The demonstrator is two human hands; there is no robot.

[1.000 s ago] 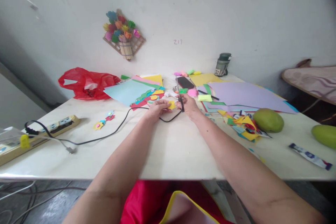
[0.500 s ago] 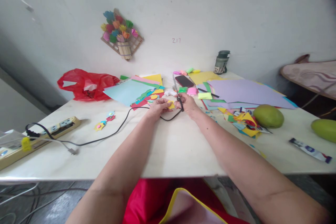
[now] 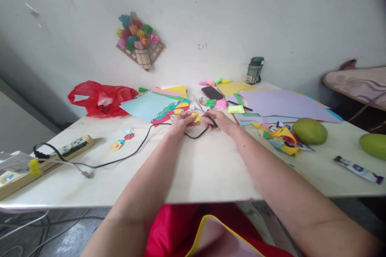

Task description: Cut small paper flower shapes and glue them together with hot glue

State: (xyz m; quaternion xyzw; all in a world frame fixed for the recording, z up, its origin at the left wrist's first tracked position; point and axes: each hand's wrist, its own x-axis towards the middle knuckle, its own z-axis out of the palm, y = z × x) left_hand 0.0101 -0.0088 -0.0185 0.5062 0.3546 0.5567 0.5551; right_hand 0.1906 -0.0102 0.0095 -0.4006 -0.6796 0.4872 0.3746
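Over the middle of the table, my left hand (image 3: 181, 122) pinches a small piece of yellow paper (image 3: 196, 117). My right hand (image 3: 219, 120) is closed on the black handles of a pair of scissors (image 3: 200, 104), whose blades point up and to the left, just behind the yellow paper. Whether the blades touch the paper I cannot tell. A black cord (image 3: 196, 136) runs across the table beneath both hands. Small paper flowers (image 3: 117, 145) lie to the left, and a pile of paper scraps (image 3: 283, 140) lies to the right.
At the left are a power strip (image 3: 76, 146) and a red plastic bag (image 3: 99, 96). Coloured sheets (image 3: 271, 102) lie at the back, with a phone (image 3: 212, 92) between them. Green mangoes (image 3: 309, 131) and a glue tube (image 3: 358, 170) are at the right; a bottle (image 3: 255, 70) stands behind.
The scissors have turned: their blades, nearly upright before, now lean further left. My right hand has shifted slightly right, while my left hand keeps hold of the yellow paper.
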